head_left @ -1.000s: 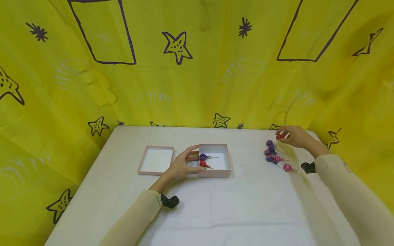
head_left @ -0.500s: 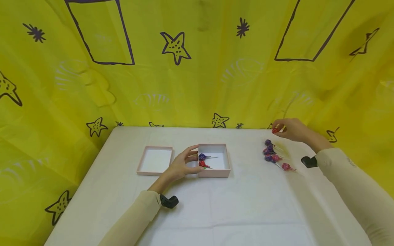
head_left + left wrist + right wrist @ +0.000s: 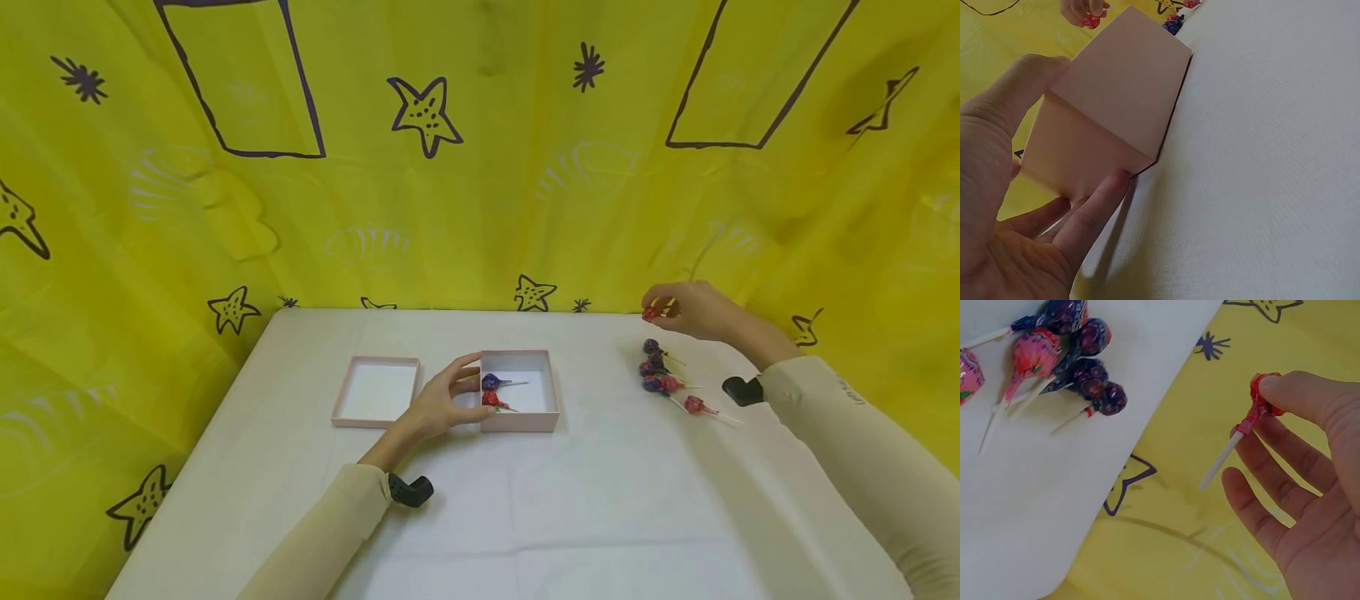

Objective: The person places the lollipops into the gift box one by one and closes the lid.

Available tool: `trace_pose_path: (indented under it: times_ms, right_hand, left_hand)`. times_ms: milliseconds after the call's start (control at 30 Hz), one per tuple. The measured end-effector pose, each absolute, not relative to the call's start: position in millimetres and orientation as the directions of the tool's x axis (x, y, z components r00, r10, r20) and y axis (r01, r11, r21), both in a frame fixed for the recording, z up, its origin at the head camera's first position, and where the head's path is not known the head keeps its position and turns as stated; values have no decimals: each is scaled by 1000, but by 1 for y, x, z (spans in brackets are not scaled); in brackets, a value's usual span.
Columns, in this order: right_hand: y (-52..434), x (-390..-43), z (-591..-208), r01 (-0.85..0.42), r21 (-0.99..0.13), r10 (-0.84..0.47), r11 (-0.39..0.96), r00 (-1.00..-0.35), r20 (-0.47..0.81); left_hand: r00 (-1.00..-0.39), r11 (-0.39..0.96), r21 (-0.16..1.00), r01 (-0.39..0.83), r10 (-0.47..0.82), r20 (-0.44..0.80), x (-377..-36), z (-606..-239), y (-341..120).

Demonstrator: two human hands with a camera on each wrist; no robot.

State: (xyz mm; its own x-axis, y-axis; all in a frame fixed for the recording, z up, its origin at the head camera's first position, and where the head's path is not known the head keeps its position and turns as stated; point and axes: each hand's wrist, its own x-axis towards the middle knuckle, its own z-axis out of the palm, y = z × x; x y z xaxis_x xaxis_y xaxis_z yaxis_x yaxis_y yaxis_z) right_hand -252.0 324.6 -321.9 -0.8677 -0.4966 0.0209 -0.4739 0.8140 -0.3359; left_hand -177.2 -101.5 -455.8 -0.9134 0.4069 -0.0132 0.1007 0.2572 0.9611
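In the head view, an uncovered pale pink box [image 3: 519,423] stands mid-table, holding a dark blue lollipop [image 3: 491,382] and a red lollipop [image 3: 491,399]. My left hand [image 3: 441,407] grips its left side, thumb at the near corner and fingers around the left wall. In the left wrist view, the thumb and fingers [image 3: 1088,219] press the outer wall. Up at the far right, my right hand [image 3: 697,310] pinches another red lollipop [image 3: 1254,403] by its wrapped head between thumb and fingers, white stick pointing down. Below it lie several purple lollipops [image 3: 1094,337] and pink lollipops [image 3: 1036,355].
The box's shallow lid [image 3: 375,392] lies hollow side up to the left of my left hand. A white cloth covers the table [image 3: 600,500]. Behind it hangs a yellow curtain [image 3: 480,217] with dark star drawings.
My right hand has lifted the red lollipop up from the group and shifted slightly left with it. The left hand has stayed on the box.
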Motion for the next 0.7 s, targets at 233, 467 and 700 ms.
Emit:
trace_pose_path:
  times_ms: [233, 467, 700]
  right_hand:
    - [311, -250, -316, -543, -348, -552, 764, -830, 84]
    - [295, -248, -312, -565, -383, -581, 731, -810, 85]
    - [277, -247, -309, -589, -383, -603, 712, -792, 97]
  left_hand:
    - [-915, 261, 960, 98, 403, -16, -177, -457, -102]
    - [-913, 248, 964, 97, 407, -13, -178, -458, -102]
    - [-909, 234, 967, 101, 417, -6, -178, -458, -103]
